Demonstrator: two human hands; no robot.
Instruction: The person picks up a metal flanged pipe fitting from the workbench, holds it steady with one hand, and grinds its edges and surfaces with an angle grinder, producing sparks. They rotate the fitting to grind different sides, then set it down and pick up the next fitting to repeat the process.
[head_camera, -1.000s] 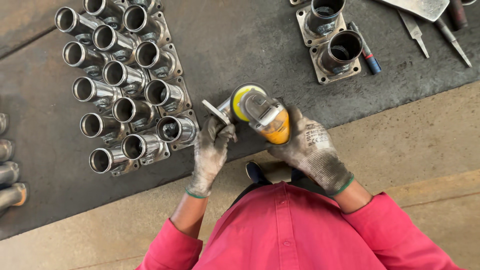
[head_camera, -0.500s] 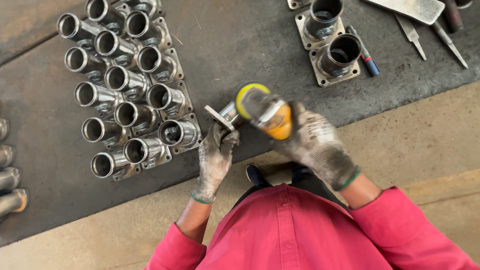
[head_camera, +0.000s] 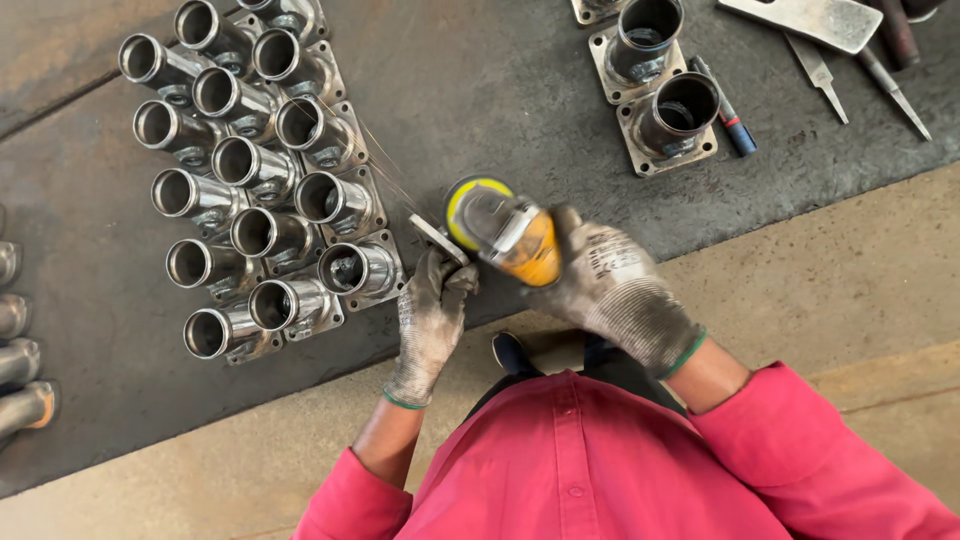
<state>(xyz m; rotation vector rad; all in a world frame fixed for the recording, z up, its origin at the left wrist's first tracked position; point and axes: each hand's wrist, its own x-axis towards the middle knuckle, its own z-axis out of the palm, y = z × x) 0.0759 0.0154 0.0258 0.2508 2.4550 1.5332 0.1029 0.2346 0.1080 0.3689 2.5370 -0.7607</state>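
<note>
1. Two gloved hands work: right hand (head_camera: 610, 290) clasps yellow angle grinder (head_camera: 505, 232); left hand (head_camera: 432, 315) pinches flanged plate (head_camera: 438, 238) at centre.
2. Finished-looking flanged pipe fittings (head_camera: 255, 170) cluster at ten o'clock on the dark mat (head_camera: 480, 90); two fittings (head_camera: 660, 85) wait at one o'clock.

Rows of steel flanged pipe fittings (head_camera: 255, 185) at ten o'clock; two more fittings (head_camera: 660, 85), a blue marker (head_camera: 728, 120) at one o'clock.
</note>
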